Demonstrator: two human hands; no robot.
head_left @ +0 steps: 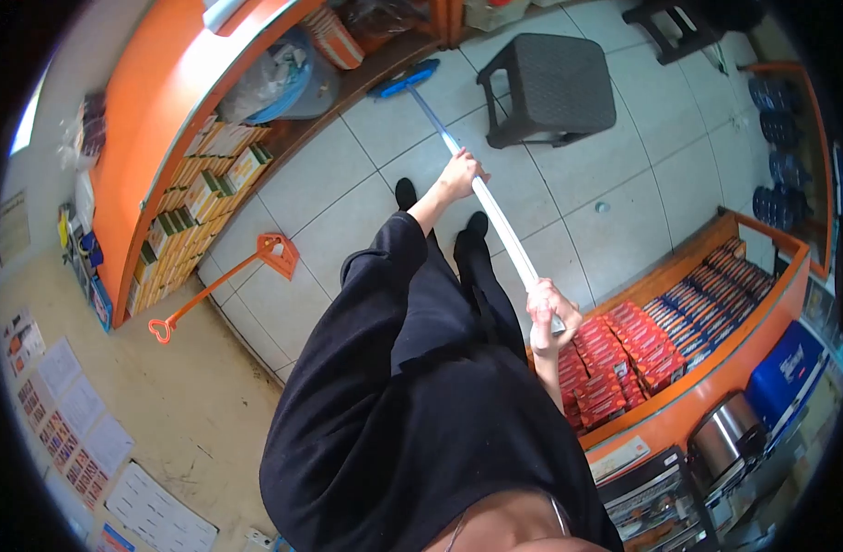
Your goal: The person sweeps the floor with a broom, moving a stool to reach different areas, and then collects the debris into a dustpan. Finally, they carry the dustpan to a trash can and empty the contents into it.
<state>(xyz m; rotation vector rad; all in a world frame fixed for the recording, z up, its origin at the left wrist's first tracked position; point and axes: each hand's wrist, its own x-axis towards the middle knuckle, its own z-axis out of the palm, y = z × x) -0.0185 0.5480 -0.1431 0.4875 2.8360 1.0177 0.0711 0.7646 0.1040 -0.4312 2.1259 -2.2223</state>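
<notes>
A long broom with a white handle [504, 230] slants across the middle of the head view. Its blue bristle head [406, 79] rests on the tiled floor near the base of the orange counter. My left hand [461, 175] is wrapped round the upper-middle part of the handle, closer to the bristles. Lower down, my right hand [551, 317] grips the handle's end beside the red boxes. An orange dustpan [277, 255] with a long handle stands by the wall on the left.
A dark plastic stool [560, 87] stands right of the broom head. Red boxes [615, 354] fill an orange-edged shelf at lower right. The orange counter [155, 120] holds stacked boxes and a blue bin [306, 87]. A small round item [602, 207] lies on the floor.
</notes>
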